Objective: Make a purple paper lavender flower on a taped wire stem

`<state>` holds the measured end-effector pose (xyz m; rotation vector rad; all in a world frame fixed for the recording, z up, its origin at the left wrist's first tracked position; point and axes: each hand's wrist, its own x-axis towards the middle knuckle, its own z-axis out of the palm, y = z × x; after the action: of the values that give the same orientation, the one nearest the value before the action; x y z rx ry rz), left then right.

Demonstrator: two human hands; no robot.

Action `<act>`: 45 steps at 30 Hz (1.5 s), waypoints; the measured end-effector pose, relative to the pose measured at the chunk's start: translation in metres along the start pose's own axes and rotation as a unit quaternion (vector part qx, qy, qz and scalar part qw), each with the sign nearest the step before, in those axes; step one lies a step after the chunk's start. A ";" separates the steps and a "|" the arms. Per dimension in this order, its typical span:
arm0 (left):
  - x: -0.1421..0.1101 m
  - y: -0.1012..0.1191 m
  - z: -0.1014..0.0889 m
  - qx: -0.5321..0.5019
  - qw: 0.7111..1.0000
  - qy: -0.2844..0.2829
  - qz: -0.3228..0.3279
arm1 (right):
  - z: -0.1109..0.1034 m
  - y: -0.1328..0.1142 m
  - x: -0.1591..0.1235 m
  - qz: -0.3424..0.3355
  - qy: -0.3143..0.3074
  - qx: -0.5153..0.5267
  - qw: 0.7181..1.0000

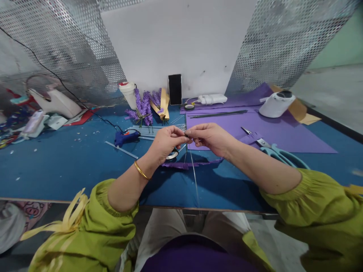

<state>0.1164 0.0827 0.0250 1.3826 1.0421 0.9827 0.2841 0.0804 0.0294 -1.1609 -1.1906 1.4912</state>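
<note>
Head view: my left hand (166,142) and right hand (212,138) both pinch this tiny dark bit (187,135), blue glue gun (124,139) off left, scissors (279,155) right.

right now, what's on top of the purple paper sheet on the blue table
Thin dark sticks, a white roll and part of teal-handled metal scissors show on the sheet; what lies behind the right hand and forearm is covered.

Upright: black rectangular phone (175,89)
Pinched: small dark piece (186,134), between bare left hand (166,141) and bare right hand (212,138), nearer than the phone
Frilly: purple papery flower sprigs (146,107), left of the phone
Cutting: teal-handled metal scissors (275,151), right of the phone and nearer
</note>
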 end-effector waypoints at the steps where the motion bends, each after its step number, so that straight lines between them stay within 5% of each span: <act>1: 0.000 0.000 0.000 0.002 1.000 0.003 0.000 | 0.001 0.001 0.000 -0.005 0.003 0.001 1.000; 26: 0.001 -0.006 0.003 -0.004 0.999 -0.026 -0.024 | 0.012 0.012 0.001 -0.023 0.048 0.022 0.998; 38: 0.003 -0.005 0.000 -0.045 0.998 -0.028 -0.013 | -0.004 0.004 0.008 0.088 -0.035 0.110 0.989; 45: 0.003 -0.005 0.000 -0.062 0.997 -0.044 -0.011 | -0.006 0.008 0.009 0.065 -0.093 0.123 0.986</act>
<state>0.1170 0.0859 0.0201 1.2989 0.9132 0.9463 0.2876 0.0887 0.0196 -0.9636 -1.0322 1.8224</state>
